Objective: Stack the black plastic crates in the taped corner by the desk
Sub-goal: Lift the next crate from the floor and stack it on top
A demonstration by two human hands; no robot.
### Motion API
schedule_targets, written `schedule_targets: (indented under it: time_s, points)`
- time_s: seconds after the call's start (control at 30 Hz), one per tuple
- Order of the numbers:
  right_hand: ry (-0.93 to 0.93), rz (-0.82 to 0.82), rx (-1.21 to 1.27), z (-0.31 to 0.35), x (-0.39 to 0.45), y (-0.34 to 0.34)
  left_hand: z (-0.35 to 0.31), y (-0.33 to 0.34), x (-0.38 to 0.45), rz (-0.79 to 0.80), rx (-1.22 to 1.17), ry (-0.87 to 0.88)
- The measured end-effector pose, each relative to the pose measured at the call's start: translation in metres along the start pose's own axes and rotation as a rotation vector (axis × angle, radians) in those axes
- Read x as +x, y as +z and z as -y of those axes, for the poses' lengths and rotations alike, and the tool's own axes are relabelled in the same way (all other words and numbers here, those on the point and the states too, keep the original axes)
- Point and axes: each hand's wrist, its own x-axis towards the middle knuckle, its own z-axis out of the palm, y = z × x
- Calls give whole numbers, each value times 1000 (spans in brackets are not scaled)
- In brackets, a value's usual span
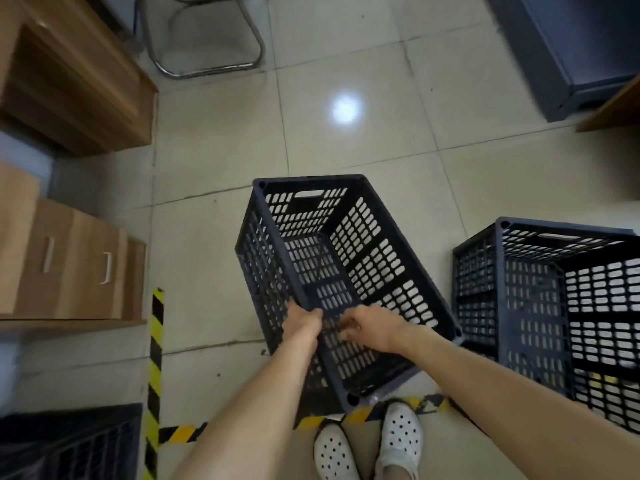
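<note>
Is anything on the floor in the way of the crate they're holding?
Nothing visible blocks it. Both hands, left hand and right hand, grip the tilted crate. The tiles beyond it toward the desk look bare. Another crate stands off to the right.

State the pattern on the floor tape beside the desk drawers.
Diagonal yellow and black stripes on the floor tape, clearest in the head view.

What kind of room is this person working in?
Probably an office or its storeroom: wooden desk drawers, a metal chair base on a tiled floor, and yellow-black floor tape marking a corner beside stackable black crates.
</note>
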Motion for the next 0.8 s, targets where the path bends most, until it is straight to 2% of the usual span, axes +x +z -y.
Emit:
schedule_targets:
  time_s: [0.1,0.3,0.57,0.8]
  points:
    - [100,-19,18,-7,-20,-11,9,-42,3,58,88,2]
    - [279,-10,-206,-14,-69,-12,21,-113,-22,133,159,25]
    - [220,-45,-238,26,-122,-18,33,-166,-93,161,229,54]
    - [164,-123,-271,51,-183,-38,18,-225,-186,124,130,115]
